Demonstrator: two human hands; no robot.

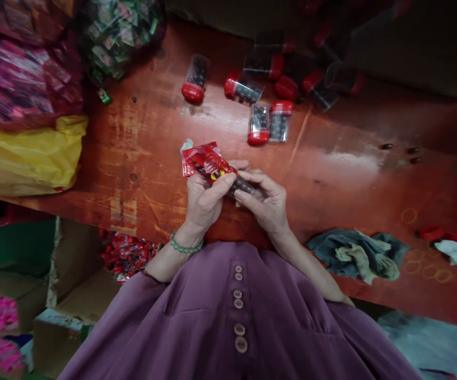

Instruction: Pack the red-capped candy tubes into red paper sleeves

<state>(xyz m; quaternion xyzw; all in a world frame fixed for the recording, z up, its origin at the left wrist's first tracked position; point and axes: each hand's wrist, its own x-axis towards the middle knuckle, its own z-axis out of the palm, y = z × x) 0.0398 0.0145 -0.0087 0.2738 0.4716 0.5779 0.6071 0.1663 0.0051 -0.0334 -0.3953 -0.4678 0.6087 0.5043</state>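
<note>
My left hand [204, 198] pinches a red candy packet [203, 160] over the red wooden table [141, 158]; a green bead bracelet is on that wrist. My right hand [266, 200] is closed round a small clear jar [244, 186] with dark round candies in it, held against the packet's open end. Both hands meet just above my purple buttoned garment.
Several clear jars with red caps [259, 124] holding dark candies lie further back on the table. A yellow bag [30, 153] and pink packets sit left. A heap of red packets [127, 253] lies in a box below left. Grey cloth [355, 256] and rubber bands lie right.
</note>
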